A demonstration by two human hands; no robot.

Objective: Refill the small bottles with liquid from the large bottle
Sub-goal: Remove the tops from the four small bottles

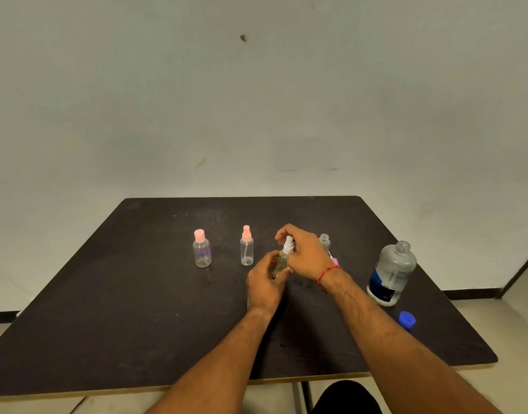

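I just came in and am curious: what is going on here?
A person works on a small spray bottle mid-table: the left hand holds its body, the right hand grips its white top. The large bottle stands open at the right, its blue cap beside it. Two pink-topped bottles stand at the left, an uncapped small bottle behind the right hand.

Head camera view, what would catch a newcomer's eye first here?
The two hands meeting mid-table: the left hand grips a small spray bottle while the right hand curls round its white top. Next comes the large bottle, standing uncapped at the right, with its blue cap lying on the dark table nearer the person. Left of the hands stand a pink-capped bottle and a pink-topped spray bottle.
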